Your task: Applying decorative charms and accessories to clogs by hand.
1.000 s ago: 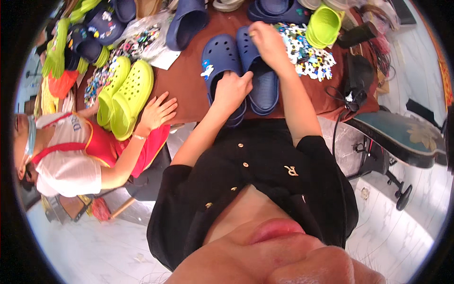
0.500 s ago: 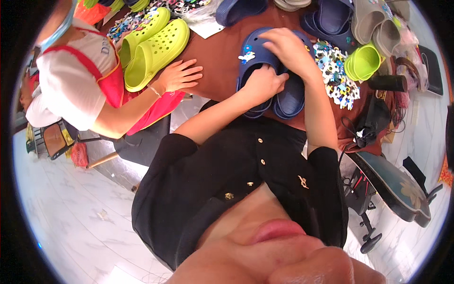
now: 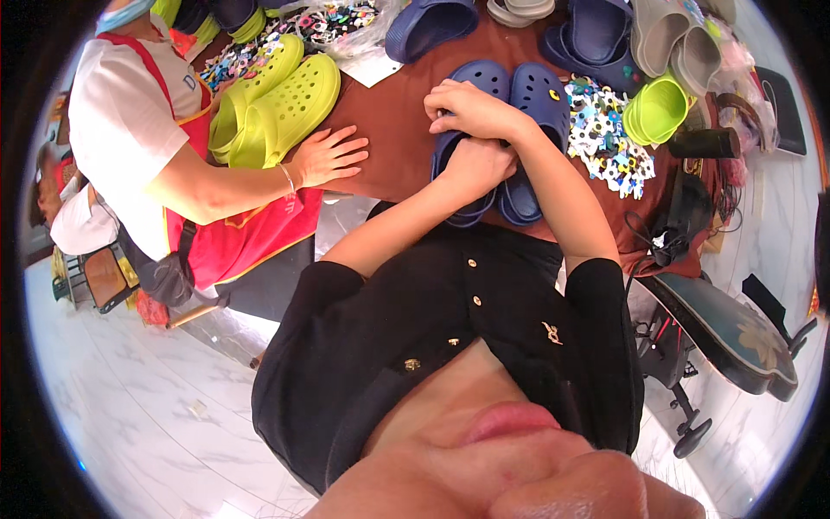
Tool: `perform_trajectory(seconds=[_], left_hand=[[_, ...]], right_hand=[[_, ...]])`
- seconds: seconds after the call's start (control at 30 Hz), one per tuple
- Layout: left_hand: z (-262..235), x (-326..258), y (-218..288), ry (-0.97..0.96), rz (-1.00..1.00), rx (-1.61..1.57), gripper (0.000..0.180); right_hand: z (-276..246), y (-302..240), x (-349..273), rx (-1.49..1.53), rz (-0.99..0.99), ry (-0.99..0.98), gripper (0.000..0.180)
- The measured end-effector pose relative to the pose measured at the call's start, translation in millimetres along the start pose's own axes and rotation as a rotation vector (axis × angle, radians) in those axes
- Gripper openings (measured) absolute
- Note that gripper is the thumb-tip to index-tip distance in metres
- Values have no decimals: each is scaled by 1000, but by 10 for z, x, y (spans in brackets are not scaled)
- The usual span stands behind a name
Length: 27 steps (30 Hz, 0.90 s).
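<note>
We close both grips, left hand (image 3: 474, 164) and right hand (image 3: 467, 108), on the blue clog (image 3: 462, 186) (its twin (image 3: 538, 112) just beside) on the counter (image 3: 393, 143).

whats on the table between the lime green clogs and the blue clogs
In the head view, a co-worker's hand lies flat on bare brown table between the lime green clogs and blue clogs.

clogs (image 3: 510, 130) on table (image 3: 389, 147), charms (image 3: 605, 138) right
</note>
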<state>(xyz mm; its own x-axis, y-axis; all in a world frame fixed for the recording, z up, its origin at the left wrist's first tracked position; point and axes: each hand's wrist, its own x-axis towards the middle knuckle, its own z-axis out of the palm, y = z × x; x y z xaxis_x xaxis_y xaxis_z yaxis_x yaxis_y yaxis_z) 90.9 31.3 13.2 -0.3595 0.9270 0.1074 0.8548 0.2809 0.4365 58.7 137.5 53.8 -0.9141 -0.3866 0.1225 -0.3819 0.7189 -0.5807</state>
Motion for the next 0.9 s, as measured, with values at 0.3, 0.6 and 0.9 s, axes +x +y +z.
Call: perform_trajectory(seconds=[0.3, 0.6, 0.9], left_hand=[[-17, -106, 48, 221, 92, 17, 21], [-72, -43, 65, 227, 99, 78, 21], [-82, -25, -17, 88, 48, -71, 19]], right_hand=[[-40, -33, 15, 392, 309, 13, 14], [-251, 5, -162, 745, 280, 279, 12], [-625, 470, -980, 273, 494, 639, 10]])
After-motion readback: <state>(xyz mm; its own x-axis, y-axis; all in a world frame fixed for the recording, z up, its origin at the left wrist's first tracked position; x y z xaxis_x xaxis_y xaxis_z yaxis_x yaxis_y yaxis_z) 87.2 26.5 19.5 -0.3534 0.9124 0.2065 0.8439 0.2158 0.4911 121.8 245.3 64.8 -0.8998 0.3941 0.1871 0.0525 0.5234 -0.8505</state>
